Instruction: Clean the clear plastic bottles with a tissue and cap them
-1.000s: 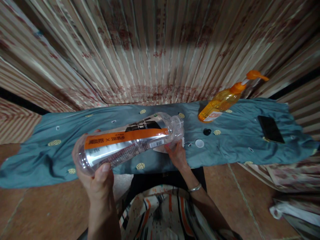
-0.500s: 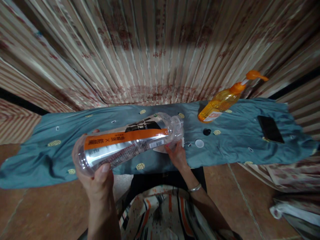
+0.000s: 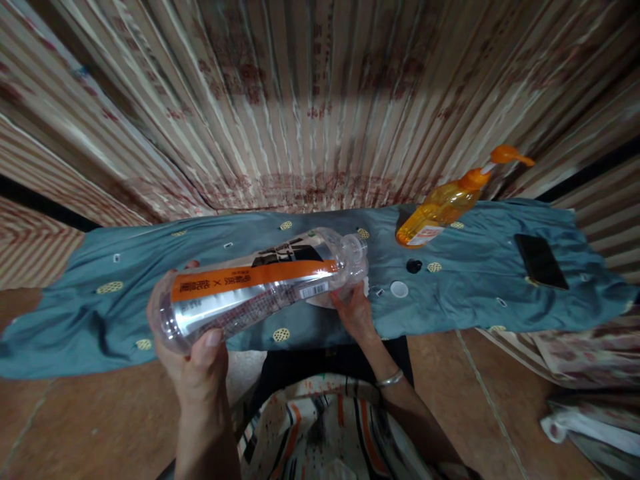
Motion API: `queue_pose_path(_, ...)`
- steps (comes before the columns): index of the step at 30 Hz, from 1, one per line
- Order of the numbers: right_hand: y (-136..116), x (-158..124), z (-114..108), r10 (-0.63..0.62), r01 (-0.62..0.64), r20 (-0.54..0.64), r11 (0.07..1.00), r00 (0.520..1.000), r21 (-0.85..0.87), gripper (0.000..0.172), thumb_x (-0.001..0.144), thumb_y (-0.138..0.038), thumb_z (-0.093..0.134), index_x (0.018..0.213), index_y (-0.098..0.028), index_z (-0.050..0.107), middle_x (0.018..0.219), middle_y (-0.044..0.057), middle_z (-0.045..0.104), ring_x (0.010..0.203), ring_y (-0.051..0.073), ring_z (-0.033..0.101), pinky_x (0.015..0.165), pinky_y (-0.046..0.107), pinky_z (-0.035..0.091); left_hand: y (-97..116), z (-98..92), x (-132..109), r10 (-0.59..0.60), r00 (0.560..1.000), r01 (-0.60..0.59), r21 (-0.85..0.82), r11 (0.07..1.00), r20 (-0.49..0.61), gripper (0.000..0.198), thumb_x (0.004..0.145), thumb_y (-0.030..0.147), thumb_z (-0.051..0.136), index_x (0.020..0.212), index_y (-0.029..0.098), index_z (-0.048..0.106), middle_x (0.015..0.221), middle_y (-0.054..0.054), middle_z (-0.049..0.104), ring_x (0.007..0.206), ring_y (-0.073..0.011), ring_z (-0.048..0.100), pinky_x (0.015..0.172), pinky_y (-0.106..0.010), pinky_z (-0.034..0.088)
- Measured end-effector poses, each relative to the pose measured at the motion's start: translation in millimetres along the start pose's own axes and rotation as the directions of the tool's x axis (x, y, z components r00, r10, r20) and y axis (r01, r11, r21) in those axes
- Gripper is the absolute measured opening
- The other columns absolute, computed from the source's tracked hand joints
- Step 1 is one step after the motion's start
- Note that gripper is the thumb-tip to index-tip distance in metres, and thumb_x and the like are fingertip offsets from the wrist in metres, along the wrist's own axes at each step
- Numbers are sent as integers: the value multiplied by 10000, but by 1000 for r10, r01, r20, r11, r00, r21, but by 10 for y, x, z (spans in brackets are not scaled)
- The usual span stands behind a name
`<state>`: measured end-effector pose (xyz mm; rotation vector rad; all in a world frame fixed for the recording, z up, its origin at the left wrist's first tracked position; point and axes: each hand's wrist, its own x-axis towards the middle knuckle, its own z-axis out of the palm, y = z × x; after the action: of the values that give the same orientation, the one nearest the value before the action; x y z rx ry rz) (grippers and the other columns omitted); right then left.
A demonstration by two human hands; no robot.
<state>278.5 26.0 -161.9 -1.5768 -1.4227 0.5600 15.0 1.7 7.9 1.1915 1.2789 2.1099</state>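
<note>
A large clear plastic bottle [image 3: 260, 280] with an orange, black and silver label is held tilted above the cloth, its uncapped-looking neck pointing right. My left hand [image 3: 197, 357] wraps round the bottle's base, thumb on the near side. Below the neck is my right hand [image 3: 355, 310], its fingers bent and partly hidden by the bottle. Against those fingers a whitish thing [image 3: 319, 299] shows on both sides; the bottle covers most of it, and I cannot make out its kind. Right of this hand lie a round white disc [image 3: 399, 289] and a small black cap-like piece [image 3: 414, 267].
An orange pump bottle [image 3: 435, 212] stands at the back right. Farther right lies a black phone [image 3: 541, 261]. A teal patterned cloth [image 3: 125, 320] covers the narrow table, with a pleated striped curtain [image 3: 280, 120] close behind it.
The bottle has shifted very slightly to the right and down in my left hand's hold. My right hand stays in place under the neck.
</note>
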Motion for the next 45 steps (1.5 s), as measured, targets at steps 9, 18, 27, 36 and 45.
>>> queue_pose_path(9,26,-29,61,10,-10,-21,1000,1000,-24,647,1018,-641,682,1431,-149,606,1259,258,808,1179,442,825,968,684,717,37,2,-21,-65,997,65,-10,998,-40,855,456,584,1056,1264,374,870,1438,-80,758,1533,-547,620,1286,-729,494)
queue_pose_path(18,-44,-16,29,39,-38,-14,999,999,19,596,988,-588,698,1397,-160,627,1248,249,832,1147,437,843,952,636,724,26,-15,-71,-22,999,20,54,998,40,888,594,627,981,1441,421,810,1436,-97,806,1477,-521,688,1223,-756,550)
queue_pose_path(27,-23,-5,24,23,-22,-18,1000,1000,13,582,991,-612,699,1363,-167,654,1294,270,820,1211,450,820,1012,697,703,41,-9,-63,-22,999,21,12,1000,24,877,582,589,1010,1419,411,822,1367,-93,823,1426,-508,723,1262,-762,510)
queue_pose_path(36,-26,-4,26,-4,4,-9,1000,1000,28,566,1023,-583,694,1413,-175,657,1296,242,819,1223,442,814,1014,686,707,40,-23,-61,-65,998,65,-7,998,-2,914,528,576,1029,1403,400,831,1381,-95,808,1456,-520,687,1289,-773,473)
queue_pose_path(45,14,-20,66,-74,74,-51,997,996,-1,603,1075,-633,654,1457,-166,642,1280,224,821,1183,412,829,960,624,735,113,68,-39,-131,990,125,-113,986,-51,953,436,462,1072,1353,350,838,1309,-86,842,1328,-432,758,1256,-684,522)
